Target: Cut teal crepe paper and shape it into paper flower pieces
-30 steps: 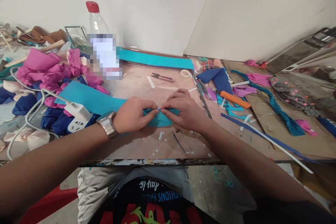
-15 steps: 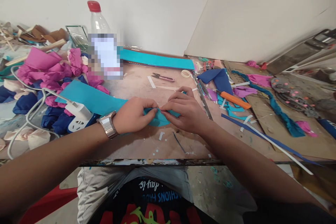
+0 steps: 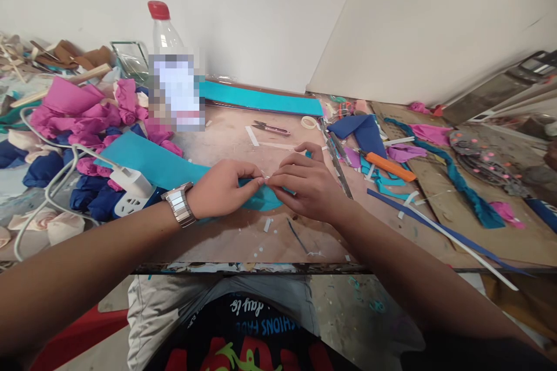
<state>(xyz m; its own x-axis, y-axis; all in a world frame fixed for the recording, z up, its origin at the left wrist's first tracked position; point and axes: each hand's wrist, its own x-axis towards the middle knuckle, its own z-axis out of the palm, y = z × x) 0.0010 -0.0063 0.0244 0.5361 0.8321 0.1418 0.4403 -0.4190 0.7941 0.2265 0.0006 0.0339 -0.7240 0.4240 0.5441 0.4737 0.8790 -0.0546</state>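
Observation:
A long turquoise fabric strip [image 3: 152, 161] runs from the left of the table to beneath both hands. My left hand [image 3: 224, 190], with a metal watch on its wrist, pinches the strip's upper edge between thumb and forefinger. My right hand [image 3: 307, 182] meets it fingertip to fingertip and also pinches the strip, its other fingers bent. Whether something small lies between the fingertips is hidden. Just behind the hands lies a pair of thread snips [image 3: 270, 128].
Pink, navy and cream fabric flowers [image 3: 72, 107] pile up at left beside a white charger [image 3: 130, 183] and cable. A red-capped bottle [image 3: 167, 35] stands behind. To the right lie an orange cutter [image 3: 390, 166], a tape roll [image 3: 310, 122], fabric scraps and a pin-studded grey cushion [image 3: 485, 156].
The hands stay nearly in place, with a slight shift of the fingertips at the strip's edge. Nothing else has visibly moved.

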